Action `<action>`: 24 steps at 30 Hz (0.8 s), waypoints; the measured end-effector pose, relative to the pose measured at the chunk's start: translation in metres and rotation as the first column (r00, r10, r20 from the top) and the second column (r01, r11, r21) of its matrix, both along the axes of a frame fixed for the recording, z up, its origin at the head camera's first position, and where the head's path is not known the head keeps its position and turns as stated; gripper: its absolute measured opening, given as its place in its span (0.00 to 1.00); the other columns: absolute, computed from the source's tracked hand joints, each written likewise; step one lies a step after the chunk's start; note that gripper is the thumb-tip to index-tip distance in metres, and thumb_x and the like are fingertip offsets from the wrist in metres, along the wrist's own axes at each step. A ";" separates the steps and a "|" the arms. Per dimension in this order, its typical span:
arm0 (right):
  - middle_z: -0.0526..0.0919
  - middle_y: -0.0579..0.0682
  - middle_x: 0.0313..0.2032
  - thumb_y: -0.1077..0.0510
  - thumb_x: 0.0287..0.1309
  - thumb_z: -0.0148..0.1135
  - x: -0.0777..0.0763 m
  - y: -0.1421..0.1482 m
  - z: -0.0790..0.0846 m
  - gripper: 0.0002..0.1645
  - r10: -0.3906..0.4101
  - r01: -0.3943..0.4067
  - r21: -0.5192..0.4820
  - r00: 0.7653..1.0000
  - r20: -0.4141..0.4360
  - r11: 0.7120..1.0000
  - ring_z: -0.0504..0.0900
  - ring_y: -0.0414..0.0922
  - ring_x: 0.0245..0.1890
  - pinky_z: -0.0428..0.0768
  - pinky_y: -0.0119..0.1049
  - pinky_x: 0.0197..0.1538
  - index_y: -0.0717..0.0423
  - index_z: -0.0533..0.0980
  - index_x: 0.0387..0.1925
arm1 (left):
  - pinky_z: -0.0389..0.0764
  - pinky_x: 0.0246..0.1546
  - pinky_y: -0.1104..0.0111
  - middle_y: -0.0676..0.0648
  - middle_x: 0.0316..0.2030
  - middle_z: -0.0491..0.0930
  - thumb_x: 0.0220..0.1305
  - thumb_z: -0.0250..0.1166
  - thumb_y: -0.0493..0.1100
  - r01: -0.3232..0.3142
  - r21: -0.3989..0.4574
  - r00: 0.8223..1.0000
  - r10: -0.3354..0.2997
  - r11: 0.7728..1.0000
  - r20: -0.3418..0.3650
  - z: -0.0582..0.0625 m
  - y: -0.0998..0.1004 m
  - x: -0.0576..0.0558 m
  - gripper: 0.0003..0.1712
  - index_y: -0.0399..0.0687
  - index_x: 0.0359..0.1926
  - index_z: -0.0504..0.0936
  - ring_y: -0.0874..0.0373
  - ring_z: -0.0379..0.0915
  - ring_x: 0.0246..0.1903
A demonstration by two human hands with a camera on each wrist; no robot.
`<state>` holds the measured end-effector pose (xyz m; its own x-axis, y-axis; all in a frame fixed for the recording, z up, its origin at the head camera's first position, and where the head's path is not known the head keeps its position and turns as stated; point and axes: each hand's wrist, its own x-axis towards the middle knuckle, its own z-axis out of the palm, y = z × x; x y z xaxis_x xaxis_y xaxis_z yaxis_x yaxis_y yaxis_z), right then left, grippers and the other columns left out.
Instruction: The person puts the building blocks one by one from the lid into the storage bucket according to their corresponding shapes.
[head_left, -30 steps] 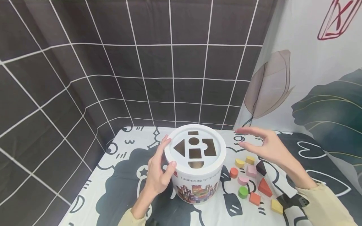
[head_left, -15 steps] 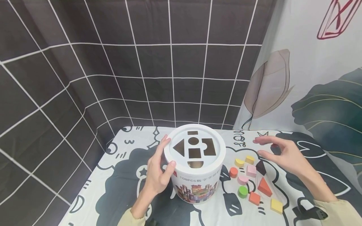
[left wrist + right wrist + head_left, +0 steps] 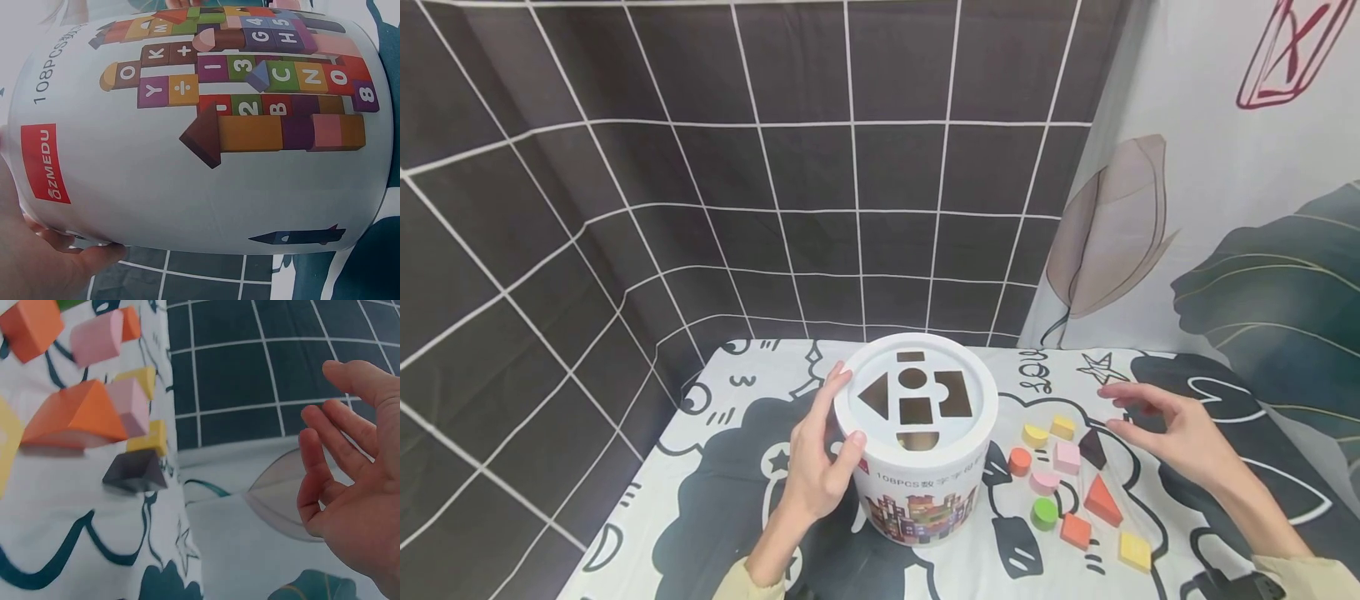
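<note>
A white toy-block bucket (image 3: pixel 917 492) stands upright on the cloth, its lid (image 3: pixel 880 354) cut with shaped holes. My left hand (image 3: pixel 820 458) holds the bucket's left side at the rim, thumb in front and fingers behind. The left wrist view shows the bucket's printed wall (image 3: pixel 156 206) close up, with that hand (image 3: pixel 44 269) against its top end. My right hand (image 3: pixel 1180 433) hovers right of the loose blocks, thumb and fingers apart, holding nothing. Nearest to it is a dark brown triangular block (image 3: pixel 1092 450); a red triangular block (image 3: pixel 1102 501) lies just nearer to me.
Right of the bucket lie several more wooden blocks: a green cylinder (image 3: pixel 1044 513), an orange-red block (image 3: pixel 1076 531), a pink block (image 3: pixel 1066 457) and a yellow block (image 3: pixel 1135 552). A dark grid-patterned curtain (image 3: pixel 895 167) rises behind the printed cloth (image 3: pixel 722 375).
My right hand has moved away from the bucket to the right and slightly down, staying apart from the blocks. The left hand and the bucket have kept their places.
</note>
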<state>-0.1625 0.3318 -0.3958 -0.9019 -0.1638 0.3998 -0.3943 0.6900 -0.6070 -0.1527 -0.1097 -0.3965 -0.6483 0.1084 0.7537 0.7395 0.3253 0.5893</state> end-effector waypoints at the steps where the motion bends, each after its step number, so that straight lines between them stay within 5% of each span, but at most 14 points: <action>1: 0.83 0.37 0.48 0.60 0.53 0.75 0.000 0.001 -0.002 0.26 -0.009 0.009 0.005 1.000 0.002 1.000 0.72 0.24 0.47 0.67 0.18 0.45 0.55 0.80 0.55 | 0.79 0.55 0.60 0.34 0.70 0.65 0.52 0.57 0.41 0.001 0.002 1.000 -0.001 1.000 0.000 0.000 0.000 0.000 0.39 0.34 0.68 0.69 0.45 0.72 0.62; 6: 0.83 0.53 0.49 0.59 0.54 0.75 -0.001 0.010 -0.014 0.27 -0.056 0.055 0.023 0.997 0.051 0.998 0.70 0.23 0.46 0.68 0.20 0.44 0.56 0.79 0.56 | 0.81 0.52 0.53 0.37 0.70 0.65 0.52 0.57 0.41 -0.001 0.000 1.000 0.001 1.000 0.004 0.000 0.000 0.000 0.38 0.34 0.67 0.69 0.45 0.72 0.62; 12: 0.83 0.47 0.49 0.58 0.54 0.75 -0.002 0.018 -0.026 0.27 -0.085 0.084 0.021 0.993 0.081 0.996 0.72 0.28 0.45 0.71 0.23 0.43 0.56 0.79 0.57 | 0.80 0.53 0.53 0.37 0.71 0.64 0.52 0.57 0.41 0.000 -0.002 1.000 0.000 1.000 0.010 0.000 0.000 0.001 0.38 0.35 0.67 0.69 0.45 0.70 0.63; 18: 0.80 0.59 0.54 0.55 0.55 0.74 -0.003 0.024 -0.033 0.31 -0.089 0.084 0.039 0.986 0.141 0.996 0.71 0.28 0.47 0.72 0.26 0.42 0.57 0.77 0.60 | 0.80 0.53 0.53 0.37 0.71 0.64 0.52 0.57 0.41 0.001 0.001 1.000 -0.001 1.000 0.011 0.000 0.000 0.001 0.38 0.35 0.68 0.69 0.45 0.71 0.63; 24: 0.80 0.57 0.54 0.54 0.56 0.74 -0.005 0.032 -0.047 0.32 -0.088 0.081 0.045 0.980 0.180 0.996 0.70 0.27 0.47 0.72 0.31 0.41 0.59 0.75 0.61 | 0.79 0.55 0.56 0.38 0.70 0.65 0.52 0.57 0.41 0.000 0.001 1.000 0.000 1.000 0.009 0.001 0.000 0.000 0.38 0.35 0.67 0.69 0.45 0.70 0.63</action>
